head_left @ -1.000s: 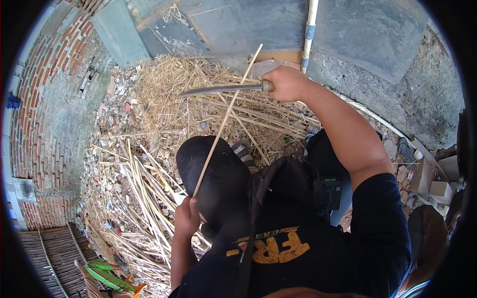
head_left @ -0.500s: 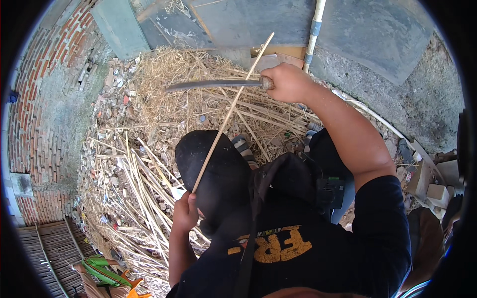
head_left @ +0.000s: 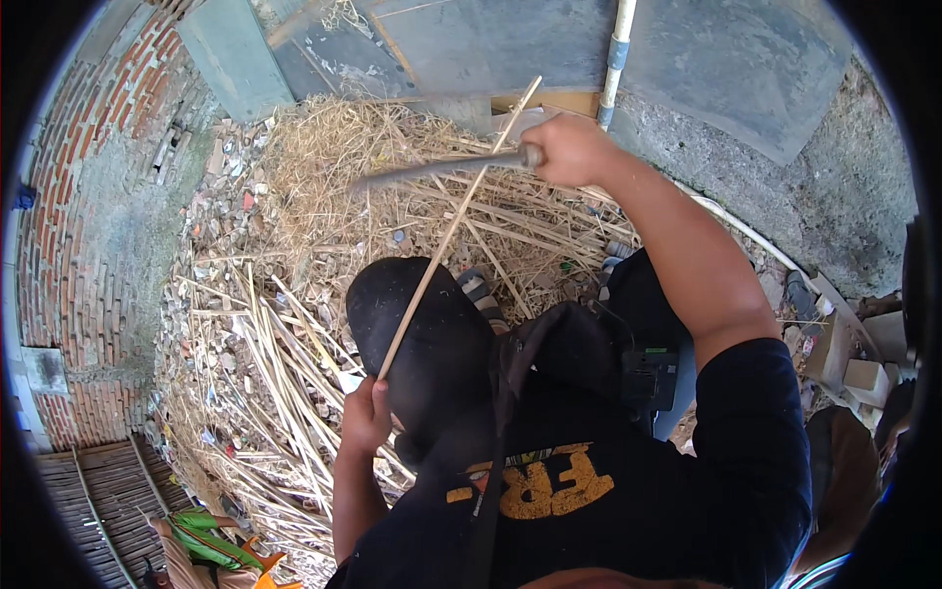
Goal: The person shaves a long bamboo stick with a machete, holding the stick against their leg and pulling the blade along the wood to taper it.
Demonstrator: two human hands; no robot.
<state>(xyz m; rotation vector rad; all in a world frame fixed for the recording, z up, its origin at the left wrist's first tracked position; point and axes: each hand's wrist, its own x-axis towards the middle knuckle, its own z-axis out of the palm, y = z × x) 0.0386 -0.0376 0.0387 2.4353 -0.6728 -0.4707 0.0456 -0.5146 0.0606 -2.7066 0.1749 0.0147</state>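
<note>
My left hand (head_left: pixel 368 417) is closed around the lower end of a long, thin bamboo stick (head_left: pixel 442 250). The pale stick slants up and to the right, its far end free. My right hand (head_left: pixel 574 150) grips the short handle of a machete (head_left: pixel 442 169), with the arm stretched forward. The long dark blade points left and crosses the upper part of the stick in view. Its outer half is smeared by motion. Whether the edge touches the stick, I cannot tell.
Straw and thin shavings (head_left: pixel 334 162) cover the ground ahead. Many pale sticks (head_left: pixel 280 373) lie at the left over rubble. A brick wall (head_left: pixel 83 236) and a white pipe (head_left: pixel 616 64) bound the area. Another person in green and orange (head_left: pixel 211 545) is at lower left.
The machete has shifted slightly to the right, its blade tip now lower and the handle higher. The stick's upper end has dipped a little; my left hand stays in place.
</note>
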